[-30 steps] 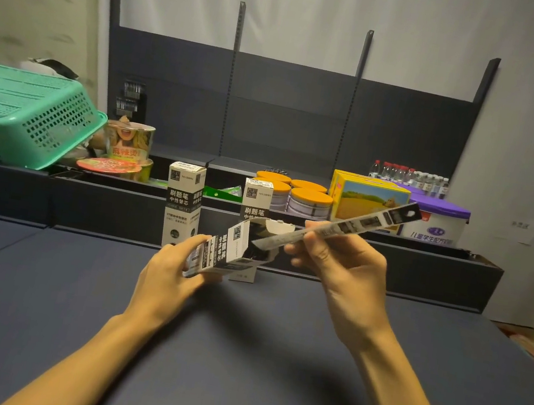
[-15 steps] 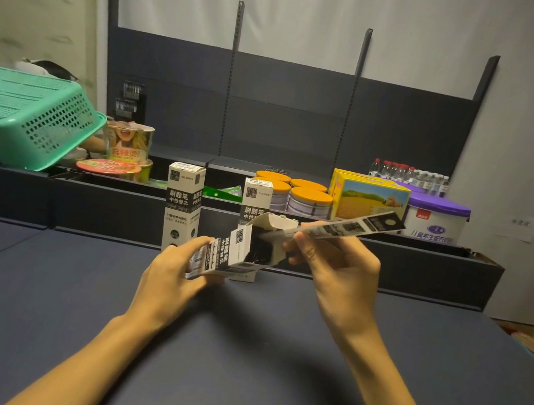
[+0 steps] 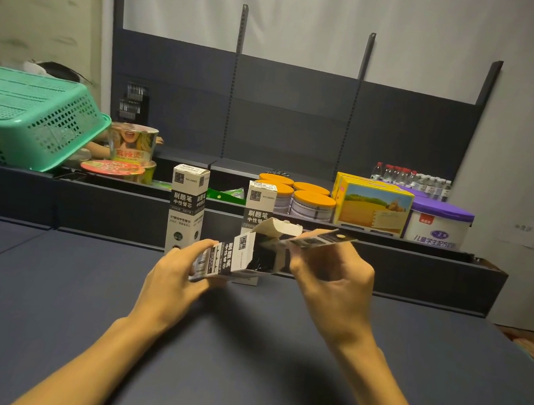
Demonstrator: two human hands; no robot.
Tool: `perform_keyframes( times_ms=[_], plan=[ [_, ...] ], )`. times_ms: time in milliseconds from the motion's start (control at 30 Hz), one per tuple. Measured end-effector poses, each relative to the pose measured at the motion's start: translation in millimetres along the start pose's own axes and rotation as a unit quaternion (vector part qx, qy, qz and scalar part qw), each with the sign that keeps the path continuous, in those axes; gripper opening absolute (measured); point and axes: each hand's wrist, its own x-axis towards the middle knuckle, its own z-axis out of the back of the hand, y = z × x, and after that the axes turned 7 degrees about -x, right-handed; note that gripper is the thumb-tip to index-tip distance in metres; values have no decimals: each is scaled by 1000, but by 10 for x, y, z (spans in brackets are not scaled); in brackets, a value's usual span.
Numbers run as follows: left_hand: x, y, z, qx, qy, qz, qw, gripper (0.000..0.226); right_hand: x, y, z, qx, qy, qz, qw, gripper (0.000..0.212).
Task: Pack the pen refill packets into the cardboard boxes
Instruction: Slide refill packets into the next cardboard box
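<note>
Pen refill packet is pinched in the right hand, its long axis slanting down-left into the open mouth of the cardboard box, which is gripped tilted by the left hand above the surface.

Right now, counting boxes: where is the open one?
Centre of the head view, the open cardboard box lies tilted in the left hand, before two upright boxes.
</note>
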Motion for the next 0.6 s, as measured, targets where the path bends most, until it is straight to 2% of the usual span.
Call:
perform_keyframes(
  times_ms=[167,267,400,500,600],
  plan=[
    [-3,-11,-1,1,3,-6,1000,58,22,-14,-4,-13,16,-17,1000,16],
    [-2,-27,-3,5,6,-17,1000,58,9,-32,-16,-12,50,-14,999,12],
    [-6,-25,-3,5,10,-22,1000,59,11,-9,-21,-5,98,20,995,21],
    [-8,-6,-3,-2,7,-15,1000,59,9,13,-19,-5,73,50,996,26],
    [-6,12,-7,-11,6,-11,1000,60,14,25,8,-4,29,67,997,19]
  ],
)
